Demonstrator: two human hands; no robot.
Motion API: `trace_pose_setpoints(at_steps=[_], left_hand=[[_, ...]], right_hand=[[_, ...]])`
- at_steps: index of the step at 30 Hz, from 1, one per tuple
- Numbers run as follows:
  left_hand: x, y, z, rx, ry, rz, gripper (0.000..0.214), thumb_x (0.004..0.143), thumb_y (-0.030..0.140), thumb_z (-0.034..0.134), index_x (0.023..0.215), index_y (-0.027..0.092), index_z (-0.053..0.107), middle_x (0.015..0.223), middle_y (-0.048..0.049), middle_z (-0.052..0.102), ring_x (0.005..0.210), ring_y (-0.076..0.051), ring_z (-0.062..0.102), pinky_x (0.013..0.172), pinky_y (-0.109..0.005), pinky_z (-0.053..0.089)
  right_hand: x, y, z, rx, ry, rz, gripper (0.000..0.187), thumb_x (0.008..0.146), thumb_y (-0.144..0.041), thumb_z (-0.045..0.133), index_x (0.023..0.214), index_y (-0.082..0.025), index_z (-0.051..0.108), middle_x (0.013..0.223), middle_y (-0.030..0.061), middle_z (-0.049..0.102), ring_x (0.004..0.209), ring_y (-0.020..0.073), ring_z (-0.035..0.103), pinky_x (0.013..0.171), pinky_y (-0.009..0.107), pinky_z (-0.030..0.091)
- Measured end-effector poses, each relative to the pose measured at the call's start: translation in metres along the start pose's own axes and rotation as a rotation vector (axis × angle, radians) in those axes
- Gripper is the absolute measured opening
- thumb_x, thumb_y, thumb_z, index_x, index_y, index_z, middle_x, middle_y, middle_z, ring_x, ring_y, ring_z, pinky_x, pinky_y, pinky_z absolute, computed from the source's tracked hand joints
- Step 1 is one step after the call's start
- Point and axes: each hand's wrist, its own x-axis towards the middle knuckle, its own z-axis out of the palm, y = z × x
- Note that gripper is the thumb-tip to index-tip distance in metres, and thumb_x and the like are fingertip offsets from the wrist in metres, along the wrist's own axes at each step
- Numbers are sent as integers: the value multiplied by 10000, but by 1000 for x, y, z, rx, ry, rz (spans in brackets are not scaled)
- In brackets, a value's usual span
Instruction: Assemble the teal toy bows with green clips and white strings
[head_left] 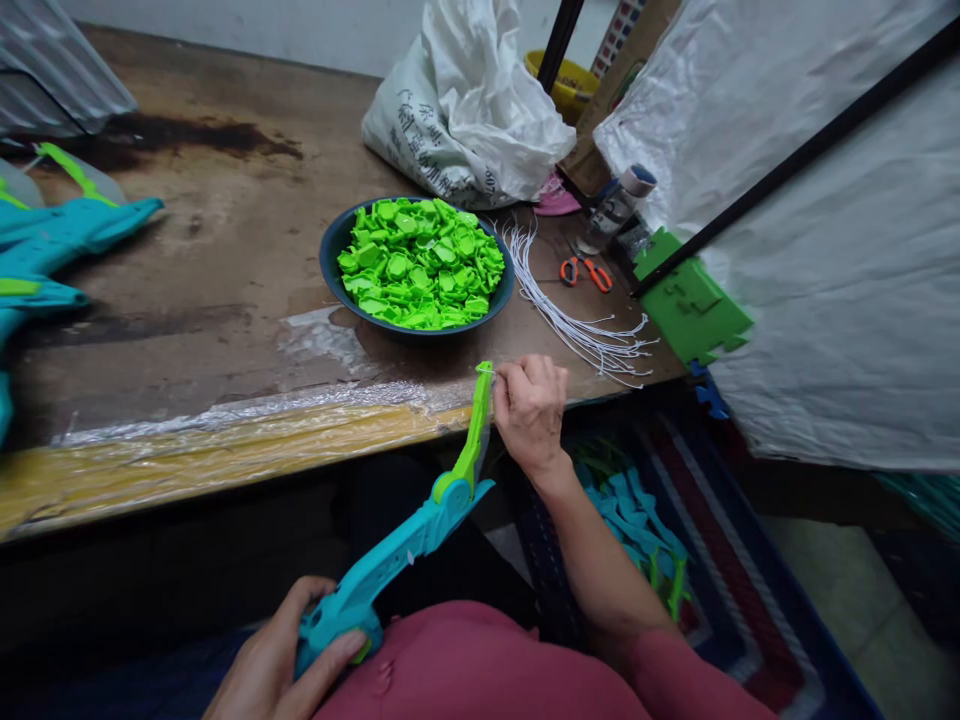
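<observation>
My left hand (277, 655) is wrapped round the grip end of a teal plastic toy launcher (390, 555) near my lap. A lime-green arm (474, 430) rises from the toy's front end. My right hand (529, 405) is pinched at the tip of that green arm, apparently on a thin white string that is too small to make out clearly. Just beyond, a dark blue bowl (334, 275) stands on the worn wooden table (225, 280), heaped with small green plastic pieces (420, 262). A bundle of white strings (577, 315) lies to the right of the bowl.
Orange-handled scissors (585, 270) and a green plastic block (690, 305) lie at the table's right. A white sack (469, 110) stands behind the bowl. More teal toys (52, 240) lie at the far left. A basket of teal parts (637, 530) sits below right.
</observation>
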Motion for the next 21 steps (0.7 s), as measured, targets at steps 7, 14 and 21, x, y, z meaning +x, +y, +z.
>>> trace_pose_setpoints(at_steps=[7,14,21], left_hand=[[4,-11,3,9,70,1,486,815,677,616,1048,254,560,780,-19,721,745,-259,677,704,-280,494],[6,-14,4,3,65,16,460,827,646,623,1062,254,570,791,-15,722,748,-259,673,699,-278,491],[5,-16,5,27,85,19,480,818,662,622,1052,246,575,775,-18,715,723,-252,659,684,-282,488]], right_hand=[[0,1,0,-24,-10,-6,197,994,-210,502,862,-196,648,897,78,610,898,250,483,805,381,292],[2,3,-2,-51,-31,-23,192,993,-208,496,872,-197,644,905,86,608,910,260,483,808,392,294],[2,4,-4,-95,1,-43,146,972,-192,531,866,-205,630,896,79,610,898,252,487,807,378,297]])
